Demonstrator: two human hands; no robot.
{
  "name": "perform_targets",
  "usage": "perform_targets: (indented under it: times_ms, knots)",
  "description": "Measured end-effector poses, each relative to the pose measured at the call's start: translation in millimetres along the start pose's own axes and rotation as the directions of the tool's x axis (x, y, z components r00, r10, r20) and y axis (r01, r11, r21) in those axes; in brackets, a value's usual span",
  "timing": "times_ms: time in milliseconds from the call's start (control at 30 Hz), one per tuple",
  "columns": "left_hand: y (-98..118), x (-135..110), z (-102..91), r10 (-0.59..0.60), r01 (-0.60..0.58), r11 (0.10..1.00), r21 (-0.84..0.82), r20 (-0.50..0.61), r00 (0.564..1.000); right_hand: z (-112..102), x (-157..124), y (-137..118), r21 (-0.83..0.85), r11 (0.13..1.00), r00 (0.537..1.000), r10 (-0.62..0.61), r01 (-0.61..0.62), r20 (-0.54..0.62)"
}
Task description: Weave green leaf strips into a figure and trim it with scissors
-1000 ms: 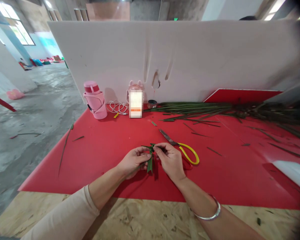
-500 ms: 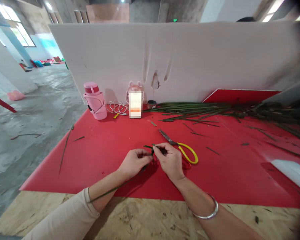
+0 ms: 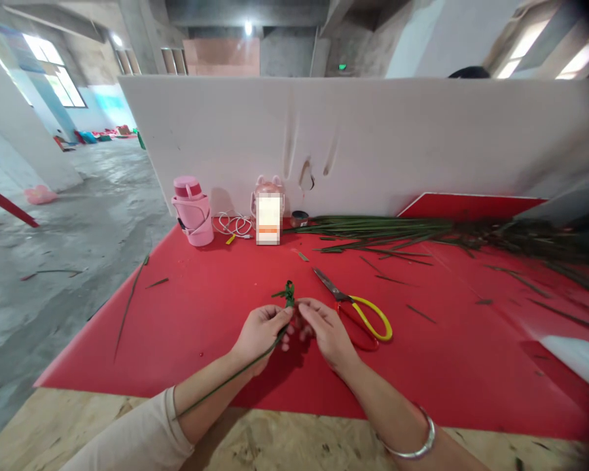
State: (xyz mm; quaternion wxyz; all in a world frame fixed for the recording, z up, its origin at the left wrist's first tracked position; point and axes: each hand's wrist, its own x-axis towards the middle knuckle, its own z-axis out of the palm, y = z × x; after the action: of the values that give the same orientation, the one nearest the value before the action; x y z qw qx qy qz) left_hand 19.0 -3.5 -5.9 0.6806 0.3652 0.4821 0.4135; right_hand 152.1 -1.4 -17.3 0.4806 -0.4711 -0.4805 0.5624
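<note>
My left hand [image 3: 261, 330] and my right hand [image 3: 324, 330] meet over the red mat [image 3: 196, 314], fingertips together. Both pinch a folded green leaf strip [image 3: 288, 294] whose small knot stands up just above the fingertips. A long thin tail of the same leaf [image 3: 226, 386] trails back along my left forearm towards the sleeve. Yellow-handled scissors [image 3: 358, 305] lie on the mat just to the right of my right hand, blades pointing up-left. A silver bangle [image 3: 415, 445] sits on my right wrist.
A pile of long green leaves [image 3: 422, 229] lies along the white partition [image 3: 373, 144] at the back. A pink bottle [image 3: 192, 210], a white cable [image 3: 232, 226], a pink cup [image 3: 268, 212] and a small dark jar [image 3: 300, 218] stand at the back left. Loose leaf scraps lie on the mat.
The leaf piece that hung down between my hands now stands up above the fingertips as a small knot, and its tail trails along my left forearm. The view has tilted upward.
</note>
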Motion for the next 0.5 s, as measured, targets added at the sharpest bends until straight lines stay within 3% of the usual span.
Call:
perform_targets:
  times_ms: [100, 200, 300, 400, 500]
  knots:
    - [-1.4, -2.6, -1.4, 0.076, -0.087, 0.984, 0.158, 0.079, 0.994, 1.4, 0.1, -1.8, 0.018, 0.999, 0.998, 0.048, -0.049, 0.049]
    - [-3.0, -3.6, -4.8, 0.232, -0.260, 0.917, 0.303, 0.127, 0.964, 0.5, 1.0, -0.7, 0.191, 0.978, 0.996, 0.090, -0.088, 0.000]
    - [-3.2, -0.7, -8.7, 0.332, -0.331, 0.919, 0.213, 0.032, 0.943, -2.9, 1.7, -0.8, 0.399, 0.898, 0.981, 0.195, -0.184, 0.013]
    - [-0.5, 5.3, -12.7, 0.304, -0.304, 0.953, 0.020, -0.104, 0.947, -6.1, 0.9, -4.5, 0.478, 0.805, 0.936, 0.305, -0.351, 0.174]
    - [4.8, 10.4, -16.7, 0.289, -0.293, 0.954, -0.058, -0.069, 0.955, -6.6, -0.5, -7.6, 0.464, 0.779, 0.904, 0.323, -0.422, 0.280]
